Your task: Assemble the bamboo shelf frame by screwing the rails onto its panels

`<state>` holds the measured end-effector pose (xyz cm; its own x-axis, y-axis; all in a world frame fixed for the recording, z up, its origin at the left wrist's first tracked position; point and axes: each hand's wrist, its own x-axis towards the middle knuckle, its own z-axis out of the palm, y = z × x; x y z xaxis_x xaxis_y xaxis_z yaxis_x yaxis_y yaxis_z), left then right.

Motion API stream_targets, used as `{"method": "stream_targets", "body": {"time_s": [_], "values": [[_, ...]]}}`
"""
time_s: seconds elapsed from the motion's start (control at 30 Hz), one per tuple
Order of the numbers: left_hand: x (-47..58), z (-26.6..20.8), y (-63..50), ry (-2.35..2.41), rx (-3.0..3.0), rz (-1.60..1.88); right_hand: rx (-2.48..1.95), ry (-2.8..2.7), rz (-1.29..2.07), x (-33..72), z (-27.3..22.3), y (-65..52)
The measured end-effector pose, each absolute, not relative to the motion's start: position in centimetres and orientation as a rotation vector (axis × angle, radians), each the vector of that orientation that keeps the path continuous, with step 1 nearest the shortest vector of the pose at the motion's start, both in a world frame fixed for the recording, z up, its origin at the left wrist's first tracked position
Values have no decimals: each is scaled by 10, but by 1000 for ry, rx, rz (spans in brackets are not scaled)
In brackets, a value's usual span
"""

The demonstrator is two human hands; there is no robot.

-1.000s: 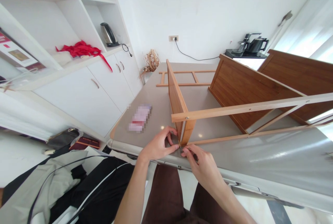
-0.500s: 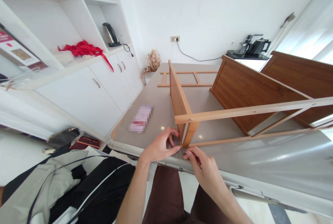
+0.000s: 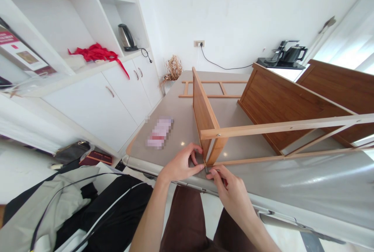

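Note:
A wooden shelf unit [image 3: 214,132] lies on its side on the table, its end panel standing upright near the front edge. At the panel's lower front corner, my left hand [image 3: 182,163] is closed, fingers and thumb pinching the end of the lower rail [image 3: 245,161]. My right hand [image 3: 229,183] pinches a small metal hex key [image 3: 207,170] just in front of that same corner. The key's tip meets the rail end, though the exact contact is too small to see. On the upper rail [image 3: 263,126], a bolt head [image 3: 218,135] shows near the end.
A blurred pinkish flat item [image 3: 159,133] lies on the grey table [image 3: 175,123] to the left. Behind the panel rests a ladder-like wooden frame [image 3: 216,96]. Two broad wooden panels [image 3: 283,107] rise at right. Clothes and cables [image 3: 111,201] are heaped at lower left.
The view has shifted slightly, so the scene sits a little further right. Both hands keep their places at the corner; the small metal key appears turned slightly.

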<state>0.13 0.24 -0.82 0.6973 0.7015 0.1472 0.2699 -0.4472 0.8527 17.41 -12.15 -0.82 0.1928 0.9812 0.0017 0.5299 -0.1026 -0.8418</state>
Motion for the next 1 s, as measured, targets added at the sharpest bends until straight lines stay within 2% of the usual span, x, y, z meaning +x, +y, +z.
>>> {"method": "stream_targets", "body": {"time_s": [1.0], "values": [[1, -5, 1, 746, 2028, 609, -1783, -1412, 807, 174, -6, -120]]}}
